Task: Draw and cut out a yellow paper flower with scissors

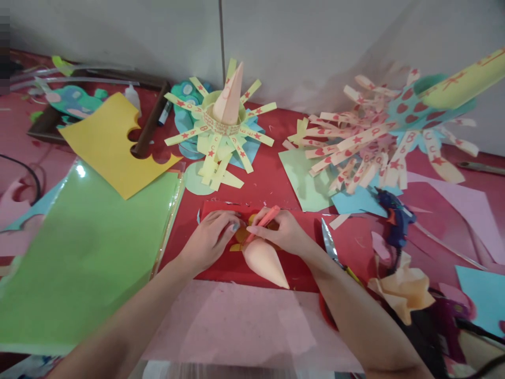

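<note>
My right hand [282,231] is closed around a thick orange-red marker [269,217], its tip pointing down at a yellow paper cutout [241,235]. Opposite it, my left hand [213,234] has curled fingers, with the thumb and fingertips at the cutout's left side, holding it. Part of the cutout is hidden by both hands. Just below them a pale peach paper cone [263,260] lies on its side, its point towards me. Red paper [221,271] is spread beneath the hands and cone.
Scissors [330,243] lie by my right forearm, with a blue glue gun [396,218] further right. Behind stand a yellow paper-strip craft with a cone [229,100] and a larger strip craft [410,108]. Green sheets [90,252] and a yellow sheet [122,152] cover the left.
</note>
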`<action>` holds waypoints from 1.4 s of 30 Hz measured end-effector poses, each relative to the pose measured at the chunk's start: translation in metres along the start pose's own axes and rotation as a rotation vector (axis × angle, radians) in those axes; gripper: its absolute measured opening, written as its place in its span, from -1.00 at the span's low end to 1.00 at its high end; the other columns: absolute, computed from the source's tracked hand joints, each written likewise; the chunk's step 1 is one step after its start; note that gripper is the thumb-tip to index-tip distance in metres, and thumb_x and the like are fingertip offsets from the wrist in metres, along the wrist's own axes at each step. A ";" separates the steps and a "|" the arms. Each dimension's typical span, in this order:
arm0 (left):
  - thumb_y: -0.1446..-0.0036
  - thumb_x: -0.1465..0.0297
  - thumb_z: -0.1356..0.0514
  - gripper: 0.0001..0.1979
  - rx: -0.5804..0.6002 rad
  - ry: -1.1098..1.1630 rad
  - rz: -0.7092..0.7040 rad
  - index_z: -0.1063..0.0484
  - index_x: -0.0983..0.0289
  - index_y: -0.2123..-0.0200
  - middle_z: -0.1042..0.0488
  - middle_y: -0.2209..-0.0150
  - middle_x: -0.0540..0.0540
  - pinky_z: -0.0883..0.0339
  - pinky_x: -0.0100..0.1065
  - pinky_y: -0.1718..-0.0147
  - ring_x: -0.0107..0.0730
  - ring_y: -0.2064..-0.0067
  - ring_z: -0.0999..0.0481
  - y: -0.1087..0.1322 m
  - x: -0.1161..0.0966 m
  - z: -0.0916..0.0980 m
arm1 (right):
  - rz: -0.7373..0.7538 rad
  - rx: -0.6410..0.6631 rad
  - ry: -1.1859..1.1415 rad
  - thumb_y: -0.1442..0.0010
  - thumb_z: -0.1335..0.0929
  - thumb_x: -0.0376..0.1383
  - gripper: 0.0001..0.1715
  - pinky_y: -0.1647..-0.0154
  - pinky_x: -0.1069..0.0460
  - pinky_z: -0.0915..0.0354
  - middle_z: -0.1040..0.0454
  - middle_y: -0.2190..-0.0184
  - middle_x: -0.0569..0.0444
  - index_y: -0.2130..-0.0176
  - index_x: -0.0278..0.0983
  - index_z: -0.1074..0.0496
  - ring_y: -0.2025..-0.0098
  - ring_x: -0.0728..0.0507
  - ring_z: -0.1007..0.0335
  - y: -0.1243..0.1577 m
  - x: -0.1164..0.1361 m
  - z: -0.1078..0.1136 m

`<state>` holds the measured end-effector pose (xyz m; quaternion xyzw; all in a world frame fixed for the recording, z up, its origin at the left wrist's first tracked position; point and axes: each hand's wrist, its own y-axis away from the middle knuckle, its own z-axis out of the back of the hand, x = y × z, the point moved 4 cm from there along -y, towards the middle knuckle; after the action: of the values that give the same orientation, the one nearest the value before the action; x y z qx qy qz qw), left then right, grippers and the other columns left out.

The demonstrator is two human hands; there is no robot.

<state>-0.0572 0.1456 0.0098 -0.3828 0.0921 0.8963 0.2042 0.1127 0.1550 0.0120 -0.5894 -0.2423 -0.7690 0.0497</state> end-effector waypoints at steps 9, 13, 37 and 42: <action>-0.26 0.31 0.13 -0.72 0.014 0.016 0.025 -0.34 0.21 0.32 -0.52 0.22 0.07 -0.35 -0.26 0.11 -0.34 0.12 -0.47 -0.001 0.000 0.000 | 0.033 0.029 -0.008 -0.03 -0.43 -0.17 -0.80 0.31 0.03 -0.24 -0.48 0.39 0.11 0.51 -0.24 -0.45 0.35 -0.05 -0.37 -0.001 0.002 -0.002; -0.26 0.30 0.13 -0.72 0.022 0.019 0.046 -0.34 0.20 0.31 -0.52 0.20 0.08 -0.35 -0.23 0.09 -0.32 0.10 -0.47 -0.001 0.000 -0.001 | 0.043 0.042 -0.020 -0.01 -0.44 -0.16 -0.80 0.31 0.02 -0.25 -0.48 0.38 0.09 0.49 -0.23 -0.46 0.34 -0.06 -0.37 0.000 0.002 -0.003; -0.24 0.31 0.10 -0.74 0.033 0.013 0.033 -0.35 0.21 0.32 -0.52 0.17 0.08 -0.35 -0.22 0.08 -0.31 0.08 -0.46 -0.003 -0.003 0.001 | 0.056 0.059 -0.002 0.01 -0.45 -0.15 -0.80 0.21 -0.02 -0.29 -0.49 0.35 0.08 0.48 -0.22 -0.46 0.28 -0.09 -0.41 0.001 0.002 -0.005; -0.24 0.32 0.09 -0.75 0.032 -0.011 0.006 -0.34 0.21 0.34 -0.52 0.18 0.08 -0.35 -0.24 0.09 -0.31 0.09 -0.47 -0.003 -0.004 0.002 | 0.070 0.063 0.019 -0.01 -0.45 -0.17 -0.81 0.20 -0.02 -0.29 -0.48 0.35 0.09 0.48 -0.23 -0.45 0.29 -0.08 -0.41 0.001 0.003 -0.005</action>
<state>-0.0546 0.1474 0.0140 -0.3743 0.1066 0.8974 0.2081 0.1076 0.1528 0.0142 -0.5884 -0.2452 -0.7643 0.0971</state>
